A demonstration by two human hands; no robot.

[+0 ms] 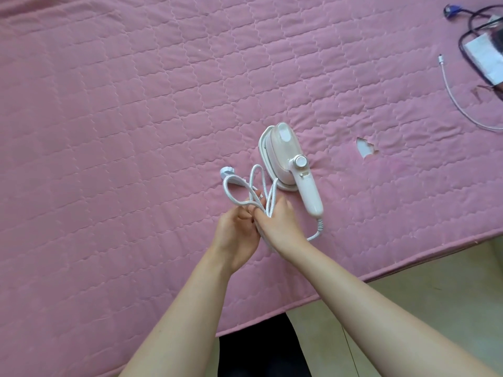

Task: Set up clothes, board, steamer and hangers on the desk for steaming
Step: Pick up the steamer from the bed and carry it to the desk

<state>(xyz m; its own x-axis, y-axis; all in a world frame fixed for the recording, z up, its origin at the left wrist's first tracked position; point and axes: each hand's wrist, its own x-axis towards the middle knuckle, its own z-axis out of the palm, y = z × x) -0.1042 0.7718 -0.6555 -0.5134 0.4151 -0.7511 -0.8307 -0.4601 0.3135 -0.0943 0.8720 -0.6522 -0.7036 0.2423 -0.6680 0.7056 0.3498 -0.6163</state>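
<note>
Our steamer (291,164) lies on the pink quilted worktop (136,104), handle toward us, near the front edge. Its white cord (257,186) loops just left of it, plug (226,172) resting on the quilt. Both our left hand (239,227) and right hand (277,219) have fingers closed around the cord bundle. We judge we're sorting the cord; next it needs laying out clear. No clothes, board or hangers show.

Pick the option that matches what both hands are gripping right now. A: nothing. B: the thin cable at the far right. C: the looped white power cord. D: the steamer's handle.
C: the left hand and right hand both close around loops of the white power cord, while the steamer rests untouched on the pink quilted cover.
</note>
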